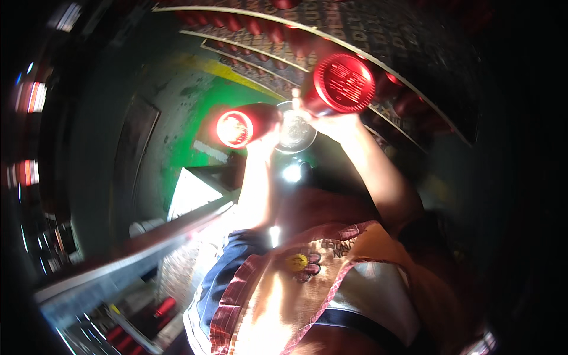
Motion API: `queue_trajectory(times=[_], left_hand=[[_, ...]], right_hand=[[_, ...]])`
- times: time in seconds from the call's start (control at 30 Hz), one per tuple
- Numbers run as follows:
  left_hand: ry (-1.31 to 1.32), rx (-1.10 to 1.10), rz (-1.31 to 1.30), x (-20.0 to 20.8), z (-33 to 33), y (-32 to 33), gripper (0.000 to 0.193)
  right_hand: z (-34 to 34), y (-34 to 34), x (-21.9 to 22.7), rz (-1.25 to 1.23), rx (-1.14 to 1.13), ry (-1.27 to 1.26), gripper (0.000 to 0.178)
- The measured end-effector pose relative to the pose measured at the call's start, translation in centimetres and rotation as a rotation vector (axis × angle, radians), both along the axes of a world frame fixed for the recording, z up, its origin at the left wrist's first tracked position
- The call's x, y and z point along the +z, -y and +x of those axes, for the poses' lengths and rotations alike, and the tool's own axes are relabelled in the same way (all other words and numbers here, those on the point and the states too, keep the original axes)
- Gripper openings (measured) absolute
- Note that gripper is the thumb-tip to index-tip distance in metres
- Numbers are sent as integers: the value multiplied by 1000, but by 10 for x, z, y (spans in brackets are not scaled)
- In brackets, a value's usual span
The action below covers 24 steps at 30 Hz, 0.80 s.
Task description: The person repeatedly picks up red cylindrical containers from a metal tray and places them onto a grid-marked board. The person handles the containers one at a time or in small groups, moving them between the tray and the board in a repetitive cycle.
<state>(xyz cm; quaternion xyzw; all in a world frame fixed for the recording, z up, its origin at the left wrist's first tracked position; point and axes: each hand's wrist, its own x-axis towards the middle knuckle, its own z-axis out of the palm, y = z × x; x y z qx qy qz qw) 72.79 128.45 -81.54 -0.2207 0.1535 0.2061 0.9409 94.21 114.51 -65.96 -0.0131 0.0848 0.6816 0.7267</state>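
My left hand (268, 140) is closed round a shiny red metallic cylinder (235, 129), its round ribbed-edged end turned toward me. A larger-looking red metallic cylinder (344, 84) is in my right hand (331, 125), raised close to the shelves, with its round end also facing me. Both cylinders have darker sides; whether they are bottles or cans cannot be told. Between my hands shows a round, clear, glassy-looking disc (296, 135); what it rests on is hidden. Bright glare washes out my fingers and forearms.
Tiered boards (378, 53) with printed patterns rise at the upper right, with rows of red cylinders (254, 26) between them. A metal rail (136, 251) runs along my left. Below it lie red pieces (165, 306). Green floor (204, 118) with a yellow stripe (228, 74) lies beyond.
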Motion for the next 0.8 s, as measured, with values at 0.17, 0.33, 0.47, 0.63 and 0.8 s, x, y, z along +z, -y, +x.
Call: queue_trajectory(times=[0.17,0.33,0.47,0.63,0.8], left_hand=[[-404,92,427,27,-78,138,42],[-870,61,986,113,-153,226,37],[-1189,156,1361,219,-269,242,31],[-1885,456,1422,285,-431,218,31],[-2711,568,1219,185,-545,131,35]], right_hand=[[-1,99,-33,-63,22,8,48],[10,211,-112,-35,314,-292,55],[20,286,-139,-187,351,-123,60],[-29,287,-118,-248,156,463,47],[-164,225,-49,-302,22,734,37]])
